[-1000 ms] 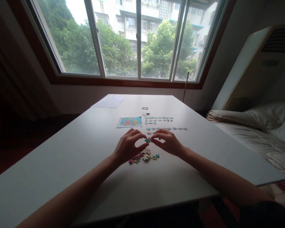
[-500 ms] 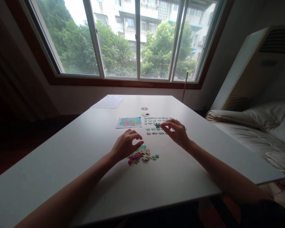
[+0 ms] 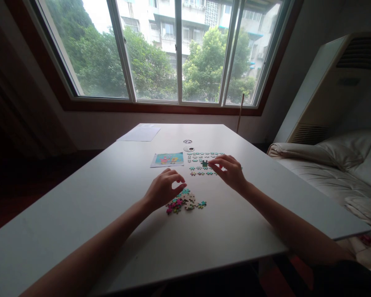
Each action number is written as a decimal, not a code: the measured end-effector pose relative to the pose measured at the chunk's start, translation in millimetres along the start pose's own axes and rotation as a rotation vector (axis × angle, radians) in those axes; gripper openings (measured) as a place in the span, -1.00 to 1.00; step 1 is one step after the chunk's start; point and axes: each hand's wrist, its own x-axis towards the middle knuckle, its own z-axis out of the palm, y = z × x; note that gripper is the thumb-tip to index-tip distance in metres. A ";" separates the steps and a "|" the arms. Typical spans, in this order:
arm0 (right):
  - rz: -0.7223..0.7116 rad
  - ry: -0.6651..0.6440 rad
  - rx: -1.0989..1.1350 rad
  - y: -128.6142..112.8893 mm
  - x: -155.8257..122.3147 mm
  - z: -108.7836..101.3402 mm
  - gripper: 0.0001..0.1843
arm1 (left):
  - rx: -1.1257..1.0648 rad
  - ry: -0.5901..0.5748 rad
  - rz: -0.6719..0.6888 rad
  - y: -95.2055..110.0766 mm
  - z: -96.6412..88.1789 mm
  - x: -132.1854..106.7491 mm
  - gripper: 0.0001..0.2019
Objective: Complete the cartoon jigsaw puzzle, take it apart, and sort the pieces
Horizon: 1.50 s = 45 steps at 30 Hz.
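Note:
Between the thumb and fingers of my right hand [image 3: 230, 171] is a dark green puzzle piece [image 3: 205, 163], held up in front of rows of laid-out puzzle pieces [image 3: 200, 168]. My right hand hides part of those rows. My left hand [image 3: 165, 187] hovers over the left side of a loose heap of puzzle pieces [image 3: 189, 198], its thumb and fingers curved apart with nothing between them. Pink, beige and teal pieces show in the heap. A colourful picture sheet [image 3: 167, 159] lies flat just beyond my left hand.
Two small round items [image 3: 188, 149] lie behind the rows on the white table [image 3: 80, 214]. Papers [image 3: 139, 133] rest at its far left corner. A pale sofa [image 3: 321, 165] stands to the right, near a tall air conditioner [image 3: 321, 86]. A window is ahead.
Almost nothing differs. The view has shifted very slightly, while both hands and the held puzzle piece keep their places.

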 end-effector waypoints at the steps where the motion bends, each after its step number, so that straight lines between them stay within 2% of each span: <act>1: -0.002 -0.001 -0.005 0.2 0.3 -0.1 -0.82 | -0.008 0.000 -0.005 -0.2 0.3 -0.1 -0.89; 5: -0.003 -0.066 -0.052 6.2 6.1 -0.9 -0.80 | -0.044 -0.028 -0.021 -3.5 0.9 -0.8 -0.88; 9: 0.058 -0.187 -0.117 26.8 18.6 5.1 -0.79 | -0.064 -0.061 -0.037 -9.3 -0.2 -2.4 -0.89; 14: 0.308 -0.386 -0.155 69.5 33.8 29.0 -0.81 | -0.063 -0.092 -0.061 -13.6 -0.7 -2.4 -0.88; 17: 0.385 -0.481 -0.134 90.5 37.9 44.6 -0.83 | -0.070 -0.094 -0.062 -15.3 -0.1 -1.4 -0.88; 20: 0.441 -0.547 -0.112 102.1 37.2 57.4 -0.83 | -0.080 -0.102 -0.078 -18.1 0.7 -1.6 -0.87; 25: 0.515 -0.591 -0.115 106.8 35.3 72.8 -0.81 | -0.084 -0.110 -0.092 -20.8 -0.8 -4.0 -0.86; 31: 0.509 -0.583 -0.165 102.4 38.5 75.7 -0.86 | -0.070 -0.122 -0.108 -19.6 -5.7 -5.5 -0.86; 35: 0.452 -0.560 -0.162 89.5 39.0 64.5 -0.85 | -0.070 -0.121 -0.109 -20.1 -5.9 -6.4 -0.86; 38: 0.380 -0.564 -0.109 69.9 35.3 52.9 -0.83 | -0.067 -0.131 -0.105 -21.2 -4.2 -6.3 -0.86; 42: 0.180 -0.685 0.146 32.0 21.9 34.9 -0.84 | -0.058 -0.140 -0.107 -21.2 -2.6 -5.4 -0.86; 45: 0.063 -0.858 0.354 4.8 8.7 20.3 -0.78 | -0.053 -0.140 -0.102 -18.6 -2.9 -4.9 -0.85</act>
